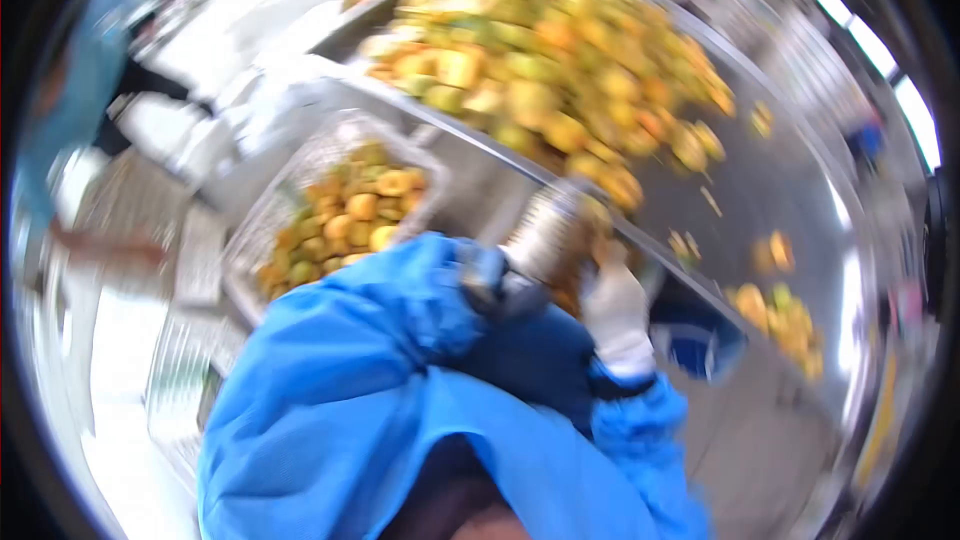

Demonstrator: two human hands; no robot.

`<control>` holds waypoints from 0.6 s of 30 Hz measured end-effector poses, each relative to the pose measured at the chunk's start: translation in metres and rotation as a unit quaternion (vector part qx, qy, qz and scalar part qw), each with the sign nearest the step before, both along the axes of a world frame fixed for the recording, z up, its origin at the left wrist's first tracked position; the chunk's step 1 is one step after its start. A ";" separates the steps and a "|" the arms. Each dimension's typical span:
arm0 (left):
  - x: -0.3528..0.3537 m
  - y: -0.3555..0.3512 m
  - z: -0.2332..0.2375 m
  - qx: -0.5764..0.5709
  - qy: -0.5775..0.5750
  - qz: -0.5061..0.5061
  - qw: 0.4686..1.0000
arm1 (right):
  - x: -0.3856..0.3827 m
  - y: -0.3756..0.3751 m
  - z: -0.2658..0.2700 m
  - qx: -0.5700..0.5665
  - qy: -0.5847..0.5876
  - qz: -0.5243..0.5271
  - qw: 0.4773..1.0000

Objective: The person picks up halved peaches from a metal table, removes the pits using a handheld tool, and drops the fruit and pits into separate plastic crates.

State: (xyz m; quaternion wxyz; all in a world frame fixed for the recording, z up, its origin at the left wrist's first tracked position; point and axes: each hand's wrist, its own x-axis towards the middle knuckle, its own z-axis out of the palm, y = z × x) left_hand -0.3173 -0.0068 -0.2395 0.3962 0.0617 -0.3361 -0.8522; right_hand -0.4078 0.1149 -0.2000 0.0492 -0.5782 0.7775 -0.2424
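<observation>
In the head view, my left hand [545, 232], in a pale glove, is at the near edge of a metal table [790, 175]. Its fingers curl around what looks like a yellow-orange fruit [598, 214], blurred by motion. My right hand [615, 310], in a white glove, is close beside it with fingers bent inward. Whatever the right fingers grip is hidden or smeared. Just beyond both hands, a large heap of yellow-orange fruit [540, 60], some of it seemingly cut, covers the table's far left part.
A pale crate [245, 240] of similar fruit stands left of my hands. Loose pieces [785, 325] lie on the table's right side. A blue container [700, 345] is below the table edge. Another person's arm [110, 245] reaches in at far left.
</observation>
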 end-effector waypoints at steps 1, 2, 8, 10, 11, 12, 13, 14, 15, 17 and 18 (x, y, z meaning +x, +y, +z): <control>-0.005 -0.005 -0.013 -0.043 0.013 0.079 0.996 | -0.013 -0.009 -0.026 -0.063 0.016 0.074 0.995; -0.006 -0.009 -0.013 -0.092 -0.003 0.133 0.987 | -0.019 -0.012 -0.034 -0.119 0.074 0.139 0.980; 0.003 -0.001 0.027 -0.035 -0.215 0.078 0.973 | -0.032 -0.006 -0.045 -0.067 -0.242 0.114 0.961; 0.006 -0.004 0.025 -0.060 -0.238 0.083 0.966 | -0.030 -0.011 -0.050 -0.055 -0.268 0.110 0.955; 0.006 -0.001 0.028 -0.049 -0.233 0.080 0.968 | -0.030 -0.012 -0.053 -0.052 -0.281 0.109 0.952; 0.003 -0.002 0.026 -0.054 -0.221 0.088 0.970 | -0.027 -0.014 -0.053 -0.048 -0.289 0.111 0.950; 0.001 -0.003 0.023 -0.056 -0.208 0.095 0.972 | -0.026 -0.015 -0.054 -0.042 -0.296 0.115 0.947; 0.010 0.003 0.033 -0.007 -0.180 0.061 0.982 | -0.027 -0.017 -0.054 -0.030 -0.298 0.119 0.947; 0.006 0.002 0.028 -0.017 -0.188 0.083 0.979 | -0.027 -0.018 -0.055 -0.026 -0.301 0.120 0.946; -0.008 -0.003 0.016 -0.042 -0.207 0.124 0.970 | -0.026 -0.019 -0.055 -0.020 -0.306 0.117 0.945; -0.006 -0.003 0.018 -0.034 -0.215 0.107 0.970 | -0.026 -0.021 -0.055 -0.015 -0.307 0.118 0.944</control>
